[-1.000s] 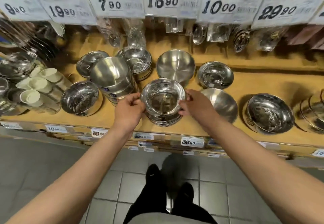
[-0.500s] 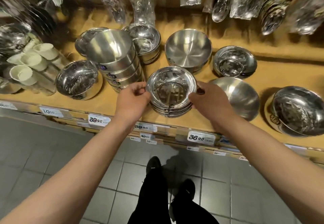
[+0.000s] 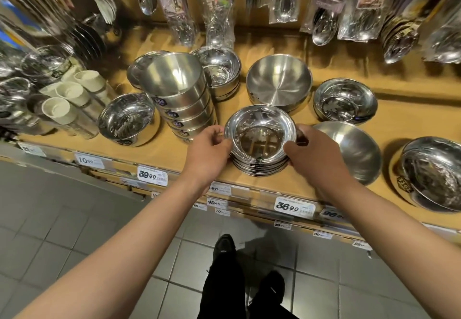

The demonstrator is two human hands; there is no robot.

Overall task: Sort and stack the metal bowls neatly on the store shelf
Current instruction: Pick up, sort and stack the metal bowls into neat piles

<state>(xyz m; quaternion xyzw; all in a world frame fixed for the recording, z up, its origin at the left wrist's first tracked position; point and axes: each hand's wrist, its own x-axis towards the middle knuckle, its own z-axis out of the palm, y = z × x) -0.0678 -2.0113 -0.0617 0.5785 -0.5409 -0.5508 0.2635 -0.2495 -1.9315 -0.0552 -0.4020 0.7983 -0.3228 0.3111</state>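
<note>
Cradling the stack of shallow bowls (image 3: 259, 144) at the shelf (image 3: 399, 124) front, left hand (image 3: 208, 149) pinches the left rim, right hand (image 3: 309, 154) clasps the right side. Polished steel: light, stiff, slippery, so hold under the rims. The fingertips behind the stack are hidden, and the count is unclear.

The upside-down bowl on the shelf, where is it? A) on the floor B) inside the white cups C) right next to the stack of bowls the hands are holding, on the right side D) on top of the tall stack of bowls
C: the upside-down bowl lies dome-up on the shelf, just right of the stack of bowls held between the left hand and the right hand.
</note>
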